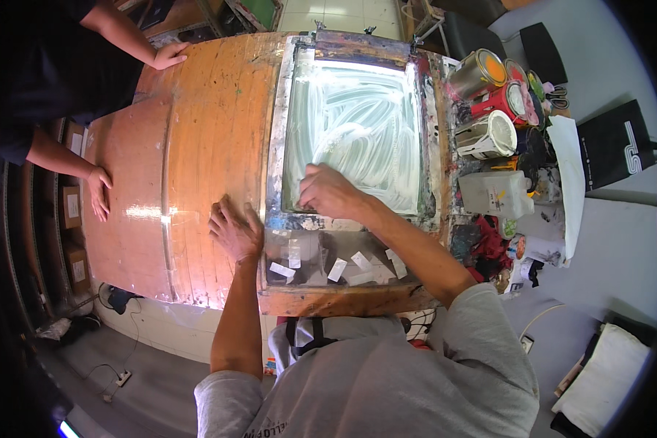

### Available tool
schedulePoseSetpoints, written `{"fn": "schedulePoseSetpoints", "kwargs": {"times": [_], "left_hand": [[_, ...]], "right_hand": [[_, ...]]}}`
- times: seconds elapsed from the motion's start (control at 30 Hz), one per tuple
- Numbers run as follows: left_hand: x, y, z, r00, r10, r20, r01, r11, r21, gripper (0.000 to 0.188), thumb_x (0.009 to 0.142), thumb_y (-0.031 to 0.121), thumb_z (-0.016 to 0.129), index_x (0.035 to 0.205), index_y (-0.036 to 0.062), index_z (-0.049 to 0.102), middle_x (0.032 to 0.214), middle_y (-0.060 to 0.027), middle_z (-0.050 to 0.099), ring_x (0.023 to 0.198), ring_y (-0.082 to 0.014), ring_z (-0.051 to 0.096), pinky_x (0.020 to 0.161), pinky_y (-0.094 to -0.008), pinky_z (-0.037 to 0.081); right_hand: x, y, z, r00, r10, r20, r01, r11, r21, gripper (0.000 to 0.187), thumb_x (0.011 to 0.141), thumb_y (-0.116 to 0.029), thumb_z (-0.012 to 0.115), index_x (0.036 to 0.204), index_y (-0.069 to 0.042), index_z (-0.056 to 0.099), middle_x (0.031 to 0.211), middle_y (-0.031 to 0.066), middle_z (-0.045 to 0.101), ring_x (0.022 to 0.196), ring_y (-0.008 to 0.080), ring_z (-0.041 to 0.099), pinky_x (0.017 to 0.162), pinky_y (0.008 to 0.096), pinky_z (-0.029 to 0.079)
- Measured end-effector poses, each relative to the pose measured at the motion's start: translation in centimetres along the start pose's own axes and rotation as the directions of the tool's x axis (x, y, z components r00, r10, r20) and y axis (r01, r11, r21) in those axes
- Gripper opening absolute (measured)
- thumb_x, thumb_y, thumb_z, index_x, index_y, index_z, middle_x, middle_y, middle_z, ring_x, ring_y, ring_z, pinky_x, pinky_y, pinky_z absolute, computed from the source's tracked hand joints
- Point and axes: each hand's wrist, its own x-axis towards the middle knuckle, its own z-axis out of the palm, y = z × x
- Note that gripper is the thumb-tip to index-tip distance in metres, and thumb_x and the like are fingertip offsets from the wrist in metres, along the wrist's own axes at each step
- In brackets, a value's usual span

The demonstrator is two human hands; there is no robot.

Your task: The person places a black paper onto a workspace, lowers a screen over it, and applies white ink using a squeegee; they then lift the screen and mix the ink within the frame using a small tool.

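Observation:
A screen-printing frame (427, 139) lies on the wooden table (215, 124), its mesh (350, 124) covered with white, swirled streaks. My right hand (331, 193) is closed, knuckles up, at the near left corner of the mesh. Whatever its fingers grip, if anything, is hidden beneath them. On the bare wood left of the frame, my left hand (236, 230) rests palm down with its fingers spread. Between the frame and the table's near edge, several pieces of white tape (336, 269) stick to a dark, glossy strip.
Paint cans (480, 73), a white-rimmed tub (500, 131), a translucent jug (495, 194) and red rags (491, 244) crowd the right side. At the far left a co-worker leans one hand (170, 55) and another hand (99, 193) on the table. Clamps (370, 31) stand behind the frame.

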Motion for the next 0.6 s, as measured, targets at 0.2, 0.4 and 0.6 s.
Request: {"fn": "schedulePoseSetpoints", "kwargs": {"times": [0.2, 0.4, 0.6], "left_hand": [[-0.5, -0.2, -0.2, 1.0, -0.006, 0.002, 0.006, 1.0, -0.026, 0.058, 0.099, 0.044, 0.055, 0.143, 0.0081, 0.05, 0.14, -0.0203, 0.049, 0.124, -0.0424, 0.048, 0.101, -0.0563, 0.038], [-0.2, 0.2, 0.1, 1.0, 0.004, 0.019, -0.004, 1.0, 0.015, 0.059, 0.1, 0.046, 0.054, 0.145, 0.009, 0.049, 0.14, -0.0214, 0.049, 0.126, -0.0429, 0.047, 0.102, -0.0558, 0.038], [-0.5, -0.8, 0.7, 0.999, 0.024, -0.031, -0.023, 0.999, 0.033, 0.059, 0.1, 0.046, 0.054, 0.145, 0.0079, 0.05, 0.143, -0.0209, 0.05, 0.127, -0.0415, 0.047, 0.102, -0.0533, 0.036]], "right_hand": [[-9.1, 1.3, -6.6, 0.978, 0.155, 0.138, -0.135, 0.981, -0.141, 0.013, 0.074, -0.006, 0.081, 0.072, -0.018, 0.077, 0.069, -0.0066, 0.062, 0.084, 0.0181, 0.051, 0.085, 0.037, 0.044], [-7.1, 1.1, -5.3, 0.979, 0.176, 0.102, -0.163, 0.978, -0.127, 0.017, 0.076, -0.003, 0.076, 0.069, -0.019, 0.075, 0.069, -0.0031, 0.061, 0.083, 0.0197, 0.053, 0.09, 0.0384, 0.045], [-5.8, -0.2, -4.6, 0.965, 0.215, 0.149, -0.194, 0.97, -0.145, 0.007, 0.073, -0.011, 0.076, 0.069, -0.015, 0.075, 0.071, -0.0004, 0.064, 0.087, 0.0248, 0.057, 0.081, 0.0399, 0.046]]}}
